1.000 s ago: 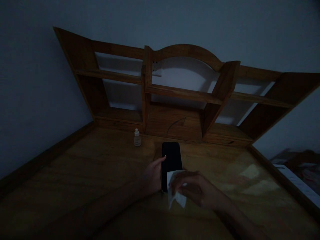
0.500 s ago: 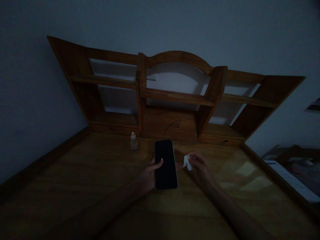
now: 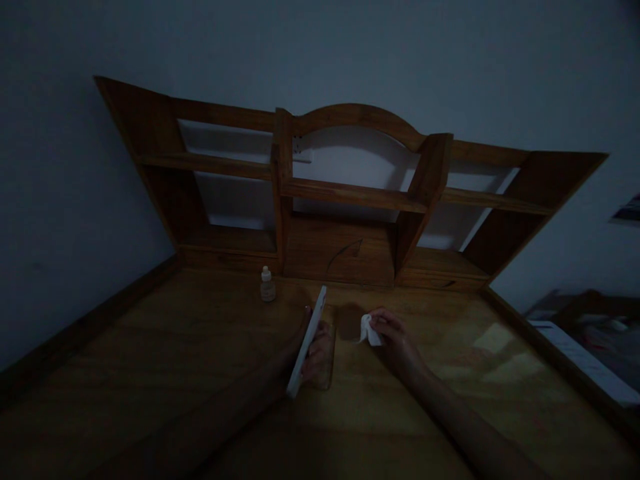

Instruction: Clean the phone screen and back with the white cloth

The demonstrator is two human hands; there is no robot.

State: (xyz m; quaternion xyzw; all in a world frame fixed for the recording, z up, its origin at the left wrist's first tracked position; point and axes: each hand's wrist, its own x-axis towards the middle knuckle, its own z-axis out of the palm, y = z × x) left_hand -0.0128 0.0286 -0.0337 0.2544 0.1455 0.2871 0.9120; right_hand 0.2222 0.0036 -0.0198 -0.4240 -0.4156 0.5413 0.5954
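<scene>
My left hand [image 3: 316, 353] grips a smartphone [image 3: 307, 343] above the desk, its fingers wrapped around the edges. The phone is turned nearly edge-on to me, so its screen is hidden. Beneath it on the desk lies a flat, clear-looking item like a phone case [image 3: 326, 373], partly covered by the hand. To the right, my right hand [image 3: 393, 330] pinches a small crumpled white tissue [image 3: 371, 331], apart from the phone. A small bottle with a light cap [image 3: 268, 289] stands upright beyond my left hand.
A wooden shelf unit [image 3: 355, 195] rises at the back of the wooden desk [image 3: 200, 373]. A wall socket [image 3: 301, 158] shows through its middle opening. Past the desk's right rim lie white papers [image 3: 583, 357] and other things too dark to make out.
My left hand has rotated the phone from screen facing me to edge-on, uncovering the flat clear item beneath. My right hand with the tissue has shifted only slightly left.
</scene>
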